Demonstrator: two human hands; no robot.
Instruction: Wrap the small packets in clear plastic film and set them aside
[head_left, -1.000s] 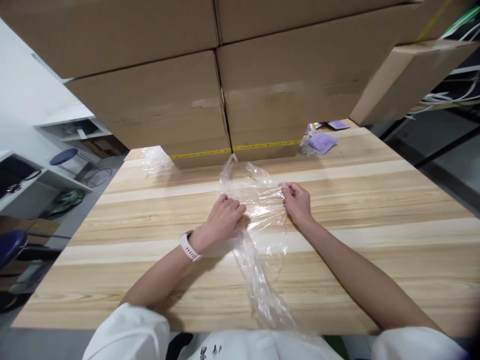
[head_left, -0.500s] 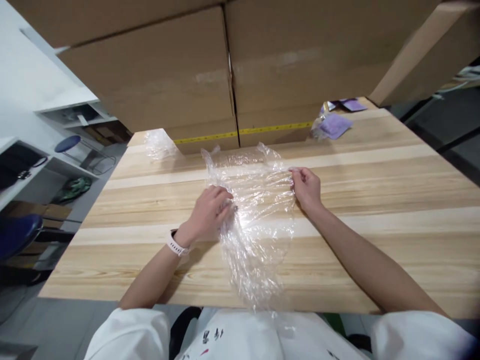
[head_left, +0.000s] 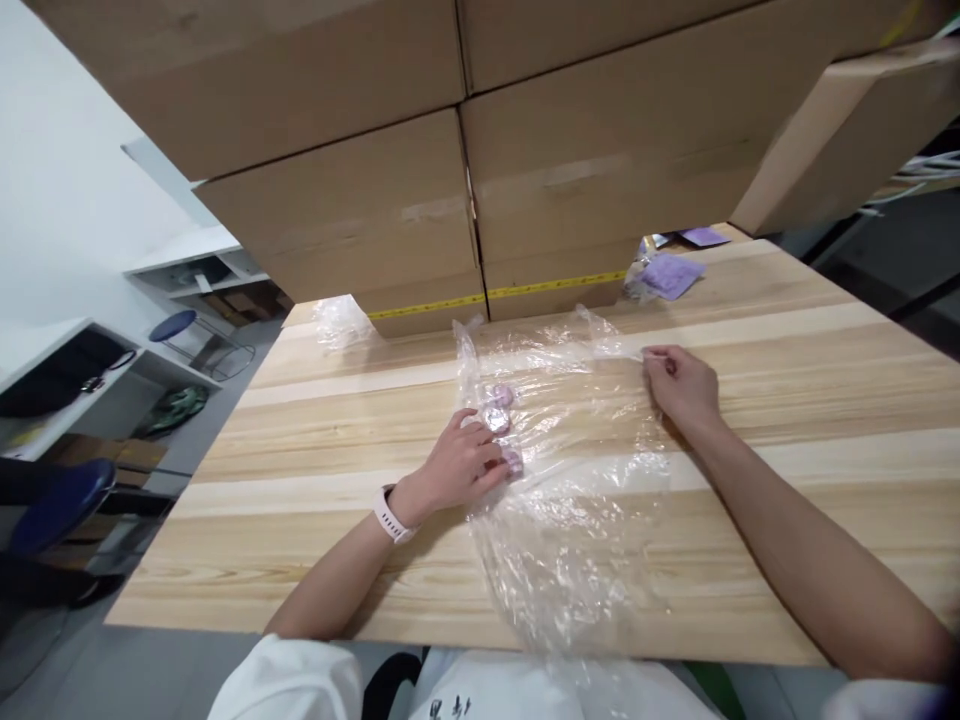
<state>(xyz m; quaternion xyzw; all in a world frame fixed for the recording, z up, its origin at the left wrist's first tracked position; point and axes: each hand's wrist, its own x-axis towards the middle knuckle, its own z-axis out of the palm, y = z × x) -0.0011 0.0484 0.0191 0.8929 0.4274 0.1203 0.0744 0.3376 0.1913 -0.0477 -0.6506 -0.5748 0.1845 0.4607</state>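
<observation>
A crinkled sheet of clear plastic film (head_left: 577, 530) lies across the wooden table, its near end hanging over the front edge. At the film's left side sits a short row of small, round, purple-and-silver packets (head_left: 496, 420); whether they lie on or under the film I cannot tell. My left hand (head_left: 461, 462) rests beside these packets with fingers apart, fingertips touching them and the film. Farther right, my right hand (head_left: 684, 385) is closed in a pinch on the film's far right edge, pulling it taut.
Large cardboard boxes (head_left: 337, 230) are stacked along the back. A yellow measuring tape (head_left: 427, 308) runs at their foot. Purple packets (head_left: 673, 275) lie at the back right, and crumpled clear plastic (head_left: 343, 322) at the back left. A blue stool (head_left: 64, 505) stands left of the table (head_left: 285, 510).
My right hand has moved right with the film's edge, spreading the sheet. My left hand has shifted over the film's left side, and the purple packets now show. The view has tilted up.
</observation>
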